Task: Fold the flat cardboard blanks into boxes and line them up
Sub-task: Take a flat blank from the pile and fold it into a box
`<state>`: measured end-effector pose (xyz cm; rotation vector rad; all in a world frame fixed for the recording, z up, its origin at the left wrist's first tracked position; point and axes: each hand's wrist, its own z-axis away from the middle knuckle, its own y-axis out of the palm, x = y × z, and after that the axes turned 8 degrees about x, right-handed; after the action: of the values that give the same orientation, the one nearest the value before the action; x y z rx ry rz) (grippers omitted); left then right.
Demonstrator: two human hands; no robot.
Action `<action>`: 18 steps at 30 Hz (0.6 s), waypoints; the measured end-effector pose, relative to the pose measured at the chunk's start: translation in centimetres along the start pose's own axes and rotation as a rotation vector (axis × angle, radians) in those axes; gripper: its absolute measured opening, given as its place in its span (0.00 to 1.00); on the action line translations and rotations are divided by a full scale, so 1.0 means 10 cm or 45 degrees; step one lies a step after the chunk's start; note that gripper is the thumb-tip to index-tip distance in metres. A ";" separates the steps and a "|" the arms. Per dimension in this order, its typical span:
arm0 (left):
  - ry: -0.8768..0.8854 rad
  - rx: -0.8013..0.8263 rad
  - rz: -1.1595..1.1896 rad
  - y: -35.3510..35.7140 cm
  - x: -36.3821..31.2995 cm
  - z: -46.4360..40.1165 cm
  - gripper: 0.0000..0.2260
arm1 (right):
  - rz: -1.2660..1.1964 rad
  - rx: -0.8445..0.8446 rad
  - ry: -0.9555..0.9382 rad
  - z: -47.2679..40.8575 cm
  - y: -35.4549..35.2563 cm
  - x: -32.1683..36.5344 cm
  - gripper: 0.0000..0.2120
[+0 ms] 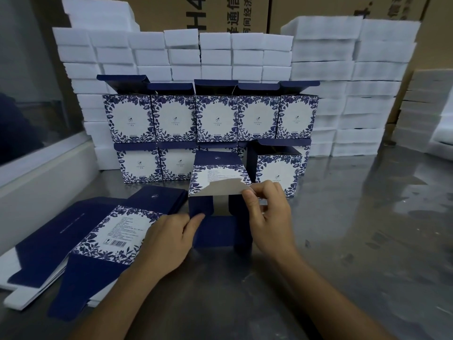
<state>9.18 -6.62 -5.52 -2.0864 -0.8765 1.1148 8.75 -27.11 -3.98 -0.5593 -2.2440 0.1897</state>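
Pinching the grey-backed flap with our right hand, we held the half-formed box at the table's centre, our left hand gripping a navy side flap between thumb and fingers. We judged that forcing the flap at an angle could crease it or leave the bottom unlocked. Flat blanks lay left on the glossy metal table; finished boxes stood two rows high before white foam stacks.

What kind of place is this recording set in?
Probably a packing workshop or warehouse: stacks of white foam blocks and large brown printed shipping cartons line the back, with rows of folded blue-and-white floral cardboard boxes on a grey steel worktable.
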 end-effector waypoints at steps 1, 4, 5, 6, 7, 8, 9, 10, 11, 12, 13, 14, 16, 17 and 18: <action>-0.007 0.001 -0.007 0.00 0.00 0.00 0.24 | -0.006 0.002 0.004 0.00 0.00 0.00 0.04; -0.047 0.172 -0.081 -0.02 0.03 0.00 0.26 | -0.004 -0.004 0.001 0.00 -0.02 0.01 0.09; -0.042 0.251 -0.163 -0.02 0.05 0.01 0.26 | -0.004 -0.003 0.002 0.00 -0.02 0.02 0.11; -0.034 0.306 -0.243 -0.01 0.06 0.00 0.25 | -0.007 0.001 0.010 0.00 -0.03 0.02 0.12; -0.028 0.331 -0.292 -0.01 0.08 0.00 0.23 | -0.009 0.005 0.020 -0.01 -0.03 0.03 0.12; -0.020 0.336 -0.307 0.00 0.08 -0.01 0.21 | -0.020 0.008 0.032 -0.01 -0.03 0.03 0.11; -0.008 0.324 -0.294 0.00 0.09 -0.01 0.19 | -0.039 0.019 0.040 -0.01 -0.03 0.04 0.09; 0.002 0.310 -0.262 0.01 0.10 0.00 0.18 | -0.076 0.036 0.050 -0.01 -0.03 0.05 0.07; 0.004 0.302 -0.214 0.01 0.11 0.00 0.17 | -0.121 0.057 0.062 0.00 -0.04 0.05 0.05; -0.001 0.298 -0.174 0.00 0.12 0.01 0.17 | -0.175 0.078 0.078 0.00 -0.05 0.07 0.03; 0.001 0.289 -0.142 0.00 0.12 0.03 0.17 | -0.237 0.093 0.095 0.00 -0.05 0.08 0.04; -0.004 0.266 -0.103 0.00 0.12 0.04 0.17 | -0.297 0.101 0.111 0.00 -0.06 0.09 0.07; -0.055 0.137 0.106 -0.01 0.07 0.06 0.15 | -0.368 0.114 0.161 0.00 -0.07 0.09 0.10; -0.086 0.035 0.252 -0.02 0.03 0.06 0.14 | -0.359 0.121 0.167 -0.01 -0.08 0.10 0.07; -0.100 -0.058 0.364 -0.03 -0.01 0.05 0.13 | -0.334 0.134 0.163 -0.01 -0.08 0.10 0.03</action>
<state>8.63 -6.39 -5.52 -2.2697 -0.6575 1.3423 8.02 -27.34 -3.02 -0.2116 -2.1433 0.1324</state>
